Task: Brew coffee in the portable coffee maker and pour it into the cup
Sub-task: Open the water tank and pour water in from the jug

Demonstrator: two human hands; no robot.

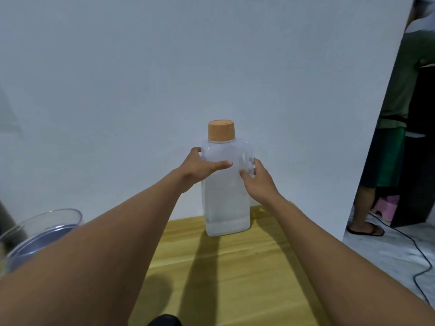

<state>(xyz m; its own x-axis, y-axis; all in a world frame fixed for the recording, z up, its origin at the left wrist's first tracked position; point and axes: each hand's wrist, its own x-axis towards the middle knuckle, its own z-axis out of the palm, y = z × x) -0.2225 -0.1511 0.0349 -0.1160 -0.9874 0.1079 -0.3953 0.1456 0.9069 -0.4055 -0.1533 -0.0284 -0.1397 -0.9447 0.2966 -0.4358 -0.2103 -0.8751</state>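
Gripping one bottle [226, 208] — left hand [200, 167] and right hand [257, 182] both | one orange cap [221, 130]

1 clear bottle [226, 201] dead centre, 1 orange cap [221, 130] at its 12 o'clock. 2 hands: left hand [200, 168] at the bottle's 9, right hand [259, 182] at its 3. 1 wooden table [235, 267]. 1 clear round container [47, 222] at 8. 1 dark object [164, 320] at 6, cut off. 1 other person [395, 90] at 3, 1 sandal [364, 230] showing. 1 pink stool [386, 205], 1 black cable [421, 255] at 4
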